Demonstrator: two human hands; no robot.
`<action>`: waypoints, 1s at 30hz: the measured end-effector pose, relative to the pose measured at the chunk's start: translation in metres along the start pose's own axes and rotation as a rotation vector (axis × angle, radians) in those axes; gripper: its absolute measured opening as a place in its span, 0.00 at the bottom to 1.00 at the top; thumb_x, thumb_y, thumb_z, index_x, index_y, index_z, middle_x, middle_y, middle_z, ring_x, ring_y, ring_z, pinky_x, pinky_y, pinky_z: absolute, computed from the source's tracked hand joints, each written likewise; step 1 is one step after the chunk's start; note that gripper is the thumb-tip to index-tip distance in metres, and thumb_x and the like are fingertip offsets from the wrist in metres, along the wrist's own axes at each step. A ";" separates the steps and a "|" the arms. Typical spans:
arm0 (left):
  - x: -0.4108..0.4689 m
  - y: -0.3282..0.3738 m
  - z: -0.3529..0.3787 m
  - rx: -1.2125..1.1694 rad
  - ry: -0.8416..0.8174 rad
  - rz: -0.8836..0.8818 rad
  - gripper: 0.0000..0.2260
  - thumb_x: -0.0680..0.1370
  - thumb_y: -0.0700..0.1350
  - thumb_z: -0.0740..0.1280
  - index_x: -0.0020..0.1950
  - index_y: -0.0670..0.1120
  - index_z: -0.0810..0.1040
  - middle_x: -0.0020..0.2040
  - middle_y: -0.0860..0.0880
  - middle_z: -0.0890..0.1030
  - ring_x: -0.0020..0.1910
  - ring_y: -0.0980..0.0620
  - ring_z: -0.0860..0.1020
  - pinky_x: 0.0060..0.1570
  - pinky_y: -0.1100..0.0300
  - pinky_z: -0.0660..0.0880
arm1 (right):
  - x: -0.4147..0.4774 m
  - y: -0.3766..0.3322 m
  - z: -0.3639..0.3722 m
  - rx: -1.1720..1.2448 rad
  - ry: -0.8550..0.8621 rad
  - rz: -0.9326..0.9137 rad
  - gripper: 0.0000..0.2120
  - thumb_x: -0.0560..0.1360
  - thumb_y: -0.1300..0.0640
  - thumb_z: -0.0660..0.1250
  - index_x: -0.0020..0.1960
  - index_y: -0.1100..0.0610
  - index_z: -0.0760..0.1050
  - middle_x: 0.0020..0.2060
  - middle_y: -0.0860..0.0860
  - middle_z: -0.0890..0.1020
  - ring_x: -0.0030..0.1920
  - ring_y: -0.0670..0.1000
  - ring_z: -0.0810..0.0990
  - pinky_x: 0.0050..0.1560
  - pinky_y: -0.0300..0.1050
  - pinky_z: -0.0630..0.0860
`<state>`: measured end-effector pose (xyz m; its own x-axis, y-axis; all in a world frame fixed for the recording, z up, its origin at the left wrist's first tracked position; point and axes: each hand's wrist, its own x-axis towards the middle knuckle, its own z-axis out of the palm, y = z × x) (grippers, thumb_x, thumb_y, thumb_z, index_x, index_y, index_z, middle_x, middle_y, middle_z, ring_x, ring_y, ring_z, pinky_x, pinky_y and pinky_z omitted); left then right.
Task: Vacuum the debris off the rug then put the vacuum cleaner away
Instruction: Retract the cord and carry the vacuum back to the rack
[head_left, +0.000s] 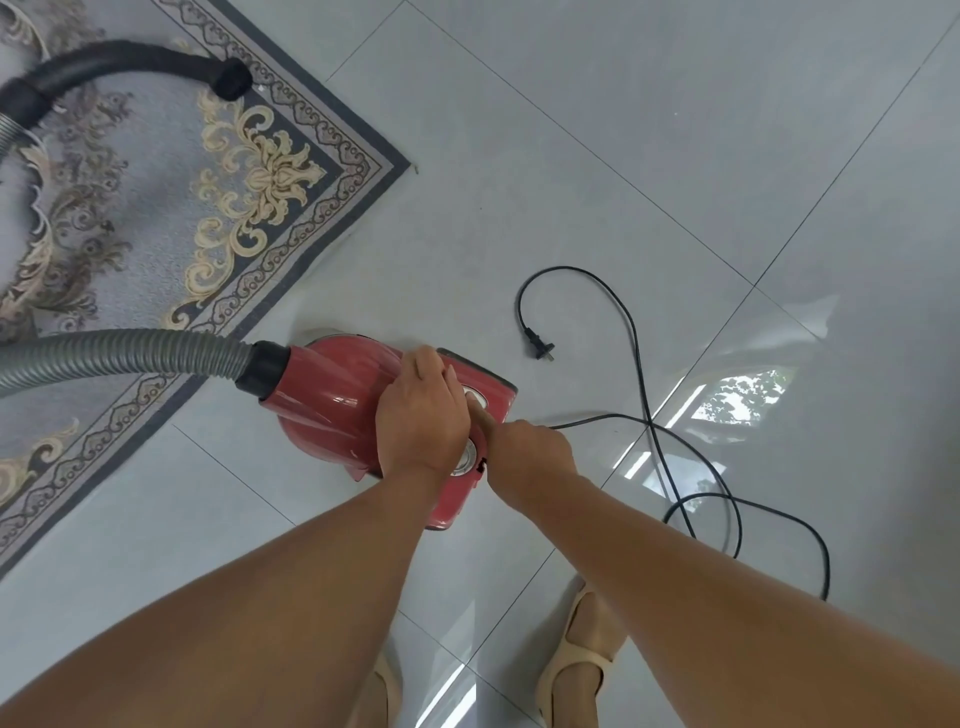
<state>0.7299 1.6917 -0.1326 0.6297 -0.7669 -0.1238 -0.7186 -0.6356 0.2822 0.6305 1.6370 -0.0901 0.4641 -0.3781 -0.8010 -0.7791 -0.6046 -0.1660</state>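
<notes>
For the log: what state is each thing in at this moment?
vacuum cleaner: standing on the floor beside the rug.
hose: attached, its end lying on the rug.
plug: unplugged, on the floor.
cord: out, loosely looped.
left hand: grips the vacuum cleaner's top.
right hand: at its rear; hold unclear.

Red plastic canister vacuum cleaner, standing on grey floor tiles just beside the rug's edge. Its grey ribbed hose leaves a black collar and runs left across the patterned grey-and-cream rug. A black curved wand lies on the pile. Black power cord, unplugged, lies in loose loops on the tiles, with its plug lying free.
</notes>
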 end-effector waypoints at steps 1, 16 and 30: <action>0.001 0.000 0.000 -0.008 0.002 0.001 0.14 0.80 0.46 0.51 0.46 0.40 0.72 0.39 0.44 0.76 0.27 0.47 0.73 0.26 0.59 0.62 | 0.000 0.000 0.002 -0.008 0.003 -0.008 0.37 0.79 0.63 0.55 0.79 0.43 0.38 0.32 0.50 0.65 0.39 0.53 0.72 0.39 0.46 0.68; -0.001 -0.001 0.002 -0.027 -0.015 -0.028 0.08 0.81 0.43 0.56 0.47 0.40 0.71 0.41 0.44 0.75 0.28 0.49 0.69 0.28 0.58 0.60 | 0.052 0.003 0.023 1.372 0.171 0.568 0.21 0.68 0.43 0.75 0.41 0.60 0.76 0.33 0.55 0.81 0.36 0.56 0.82 0.49 0.56 0.82; 0.001 -0.004 0.010 0.023 0.079 0.024 0.14 0.79 0.45 0.51 0.43 0.41 0.72 0.36 0.45 0.75 0.24 0.52 0.63 0.25 0.60 0.58 | 0.073 -0.005 0.031 1.536 0.106 0.700 0.24 0.65 0.44 0.79 0.36 0.58 0.67 0.31 0.54 0.75 0.37 0.55 0.76 0.50 0.52 0.80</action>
<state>0.7302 1.6929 -0.1431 0.6330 -0.7731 -0.0417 -0.7397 -0.6198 0.2620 0.6554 1.6340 -0.1658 -0.1477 -0.3395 -0.9289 -0.4628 0.8538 -0.2384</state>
